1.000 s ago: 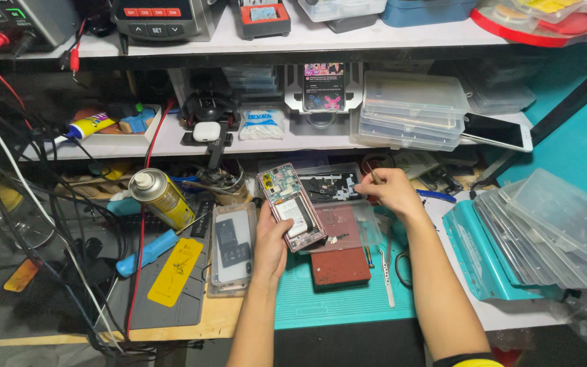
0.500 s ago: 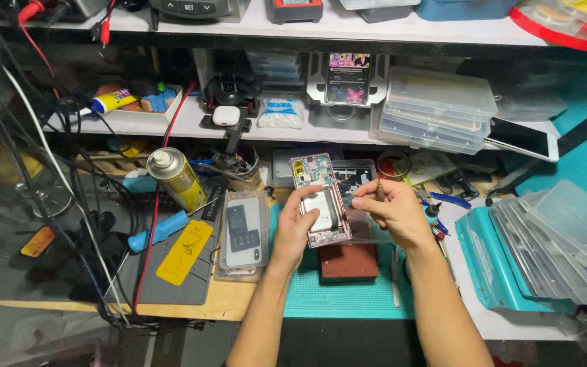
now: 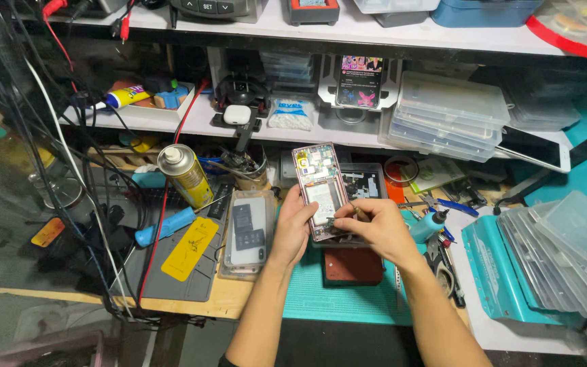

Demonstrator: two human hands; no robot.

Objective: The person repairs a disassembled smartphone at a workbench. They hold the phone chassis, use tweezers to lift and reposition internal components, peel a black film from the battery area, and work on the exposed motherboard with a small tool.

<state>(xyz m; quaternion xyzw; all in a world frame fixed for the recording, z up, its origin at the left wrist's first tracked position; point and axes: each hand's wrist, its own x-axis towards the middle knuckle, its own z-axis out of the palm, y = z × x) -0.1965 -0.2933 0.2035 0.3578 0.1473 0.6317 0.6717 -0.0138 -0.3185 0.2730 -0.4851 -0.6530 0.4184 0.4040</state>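
Observation:
My left hand (image 3: 292,228) grips an opened smartphone (image 3: 318,187) by its lower left edge, tilted up with its back cover off and the battery and circuit boards showing. My right hand (image 3: 375,230) pinches a thin metal tool, probably tweezers (image 3: 343,215), whose tip touches the phone's lower end. Both hands hover over a teal mat (image 3: 338,300) and a dark red pad (image 3: 353,266).
A phone in a clear case (image 3: 247,233) lies on a grey mat with a yellow card (image 3: 189,249) and a blue tool (image 3: 166,226). A spray can (image 3: 184,174) stands at left. Stacked clear boxes (image 3: 451,115) and trays (image 3: 562,253) sit right. Cables hang left.
My right hand came back from the far right of the bench to the phone's lower end with a thin tool. My left hand kept hold of the phone.

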